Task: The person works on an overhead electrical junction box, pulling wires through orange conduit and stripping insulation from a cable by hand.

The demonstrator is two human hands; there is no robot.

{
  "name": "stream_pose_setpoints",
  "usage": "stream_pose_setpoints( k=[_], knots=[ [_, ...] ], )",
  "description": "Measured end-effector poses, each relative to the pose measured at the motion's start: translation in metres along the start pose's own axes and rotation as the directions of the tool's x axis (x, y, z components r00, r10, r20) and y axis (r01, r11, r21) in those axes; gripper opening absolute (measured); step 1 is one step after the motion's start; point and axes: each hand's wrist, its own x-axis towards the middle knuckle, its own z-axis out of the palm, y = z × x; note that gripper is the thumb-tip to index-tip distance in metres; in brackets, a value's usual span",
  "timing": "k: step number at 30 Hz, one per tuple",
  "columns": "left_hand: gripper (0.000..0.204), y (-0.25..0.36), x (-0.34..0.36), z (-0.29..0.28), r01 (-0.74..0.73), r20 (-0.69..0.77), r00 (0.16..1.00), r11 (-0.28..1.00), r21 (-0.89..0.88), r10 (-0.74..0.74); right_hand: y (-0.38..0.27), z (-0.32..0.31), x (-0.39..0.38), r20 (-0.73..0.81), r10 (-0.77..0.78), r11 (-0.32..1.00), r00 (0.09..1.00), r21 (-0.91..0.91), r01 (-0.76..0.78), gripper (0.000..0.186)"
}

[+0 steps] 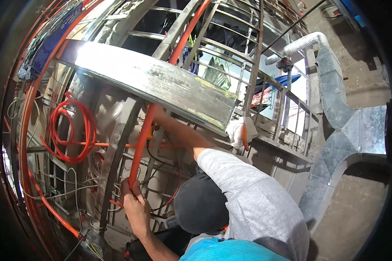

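So the left hand (pixel 134 201) is wrapped around a smooth orange plastic conduit (pixel 140 143), fingers curled tight on it near its lower end, down among the metal framing studs (pixel 117 143). That conduit runs up from the grip, passes behind a wide shiny sheet-metal beam (pixel 161 82) and carries on toward the top of the frame. The right hand isn't visible at all from what I can see, so no telling what its fingers are doing. Right beside the grip there's another person in a grey sleeve (pixel 252 195) and a dark cap (pixel 200 204), reaching an arm up along the same conduit, with a white-gloved hand (pixel 238 130) on the far side of the beam. A coil of orange tubing (pixel 72 130) hangs off to the left, and silver ductwork (pixel 335 108) sits on the right.
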Motion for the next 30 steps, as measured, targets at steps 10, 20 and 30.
stream_pose_setpoints(
  k=[10, 20, 30],
  knots=[
    [0.028, -0.031, 0.002, 0.001, 0.063, 0.042, 0.997, 0.988, 0.143, -0.070, 0.006, 0.045, -0.013, 0.088, -0.162, 0.981, 0.983, -0.096, 0.171, 0.046],
    [0.028, -0.033, 0.002, 0.007, 0.003, -0.057, 0.998, 0.998, -0.056, -0.007, 0.034, -0.020, -0.088, 0.042, -0.417, 0.907, 0.908, -0.033, 0.419, 0.045],
    [0.038, -0.033, -0.002, 0.003, 0.028, 0.023, 0.999, 0.996, -0.081, -0.026, 0.002, -0.005, -0.009, 0.395, -0.550, 0.648, 0.736, -0.353, 0.674, 0.044]
  ],
)
